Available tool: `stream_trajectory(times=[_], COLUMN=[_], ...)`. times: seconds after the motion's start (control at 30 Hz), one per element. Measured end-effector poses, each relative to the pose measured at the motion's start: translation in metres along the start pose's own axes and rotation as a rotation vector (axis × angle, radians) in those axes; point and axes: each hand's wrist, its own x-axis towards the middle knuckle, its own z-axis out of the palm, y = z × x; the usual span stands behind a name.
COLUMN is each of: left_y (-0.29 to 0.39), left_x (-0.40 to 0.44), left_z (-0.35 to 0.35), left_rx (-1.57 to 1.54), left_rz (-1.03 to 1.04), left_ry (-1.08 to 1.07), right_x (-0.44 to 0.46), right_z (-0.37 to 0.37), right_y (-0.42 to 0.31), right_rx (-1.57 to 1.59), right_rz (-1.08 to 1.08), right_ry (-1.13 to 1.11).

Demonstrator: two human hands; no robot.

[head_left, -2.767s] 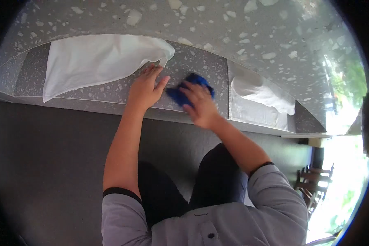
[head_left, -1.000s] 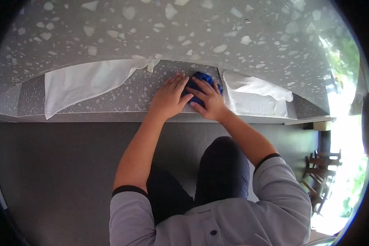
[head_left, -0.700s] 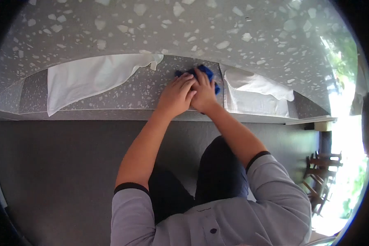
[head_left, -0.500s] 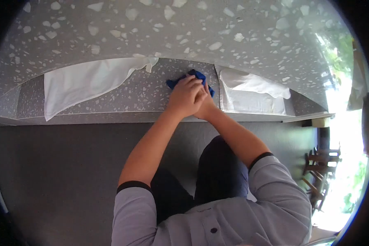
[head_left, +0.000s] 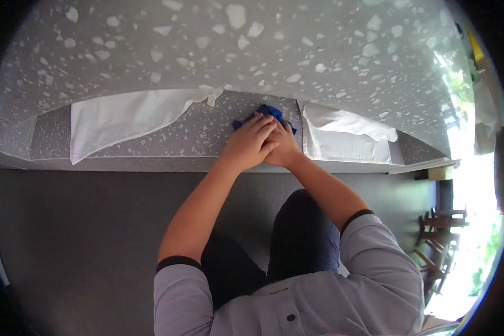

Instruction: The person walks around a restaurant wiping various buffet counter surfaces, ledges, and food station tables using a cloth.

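Observation:
A crumpled dark blue cloth point(head_left: 271, 111) lies on a grey speckled stone shelf below a larger stone surface. My right hand point(head_left: 284, 147) rests on the cloth, its fingers bent over it and partly covered. Across it lies my left hand point(head_left: 245, 147), with fingertips reaching the cloth and the back of my right hand. Both hands are closed around the bunched cloth, and some fingers are hidden.
To the left, a white cloth point(head_left: 120, 120) is spread on the stone shelf point(head_left: 196, 126). Another folded white cloth point(head_left: 347, 137) lies to the right. The speckled slab point(head_left: 235, 50) overhangs the shelf. Wooden chairs point(head_left: 442, 235) stand on the dark floor point(head_left: 95, 235) at the right.
The view has shifted slightly, so the shelf and cloths appear a little lower. My left hand has slid slightly against my right hand; both stay on the blue cloth.

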Motion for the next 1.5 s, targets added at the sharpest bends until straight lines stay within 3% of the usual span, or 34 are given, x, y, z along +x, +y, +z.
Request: stream_trajectory(times=[0.13, 0.27, 0.43, 0.5, 0.53, 0.63, 0.73, 0.77, 0.83, 0.9, 0.93, 1.03, 1.13, 1.23, 1.27, 1.37, 1.4, 1.5], left_y=[-0.005, -0.004, 0.012, 0.029, 0.039, 0.093, 0.166, 0.189, 0.244, 0.309, 0.337, 0.417, 0.482, 0.516, 0.521, 0.534, 0.537, 0.584], left_x=[-0.008, -0.013, -0.013, -0.02, -0.024, -0.059, -0.107, -0.134, -0.175, -0.184, -0.189, -0.204, -0.191, -0.182, -0.179, -0.183, -0.192, -0.164], left_z=[0.002, 0.001, -0.014, -0.014, -0.014, -0.019, -0.049, -0.053, -0.074, -0.116, -0.13, -0.177, -0.219, -0.241, -0.244, -0.23, -0.213, -0.167], left_rx=[0.03, -0.001, -0.084, -0.059, -0.038, -0.183, -0.345, -0.391, -0.326, -0.452, -0.454, -0.424, -0.386, -0.459, -0.406, -0.062, -0.009, 0.049], left_rz=[0.033, -0.029, -0.295, -0.335, -0.352, -0.516, -0.78, -0.925, -1.007, -1.2, -1.199, -1.128, -0.964, -0.99, -1.019, -0.837, -0.765, -0.695], left_ry=[-0.026, 0.039, -0.183, -0.108, -0.072, 0.064, -0.044, -0.1, -0.279, -0.395, -0.395, -0.411, -0.449, -0.501, -0.59, -0.731, -0.67, -0.771], right_x=[-0.013, -0.004, -0.009, -0.011, -0.011, -0.016, -0.046, -0.064, -0.098, -0.145, -0.166, -0.236, -0.305, -0.375, -0.401, -0.443, -0.459, -0.528], right_z=[-0.009, 0.0, -0.008, -0.012, -0.017, -0.034, -0.074, -0.089, -0.121, -0.176, -0.203, -0.275, -0.323, -0.342, -0.339, -0.374, -0.388, -0.376], right_y=[0.007, -0.003, -0.015, -0.025, -0.029, -0.049, -0.086, -0.098, -0.114, -0.142, -0.148, -0.169, -0.173, -0.16, -0.151, -0.123, -0.114, -0.079], right_rx=[0.038, -0.001, 0.031, 0.035, 0.028, 0.155, 0.365, 0.649, 1.221, 1.434, 1.536, 1.784, 1.94, 1.973, 1.972, 1.863, 1.895, 2.038], right_rz=[0.024, 0.15, 0.241, 0.3, 0.411, 0.497, 0.521, 0.735, 1.149, 1.437, 1.579, 1.725, 1.816, 1.807, 1.847, 2.068, 2.035, 2.045], right_ry=[0.305, 0.39, 0.262, 0.209, 0.036, -0.122, -0.219, -0.333, -0.522, -0.523, -0.506, -0.366, -0.233, -0.146, -0.151, -0.065, -0.012, 0.093])
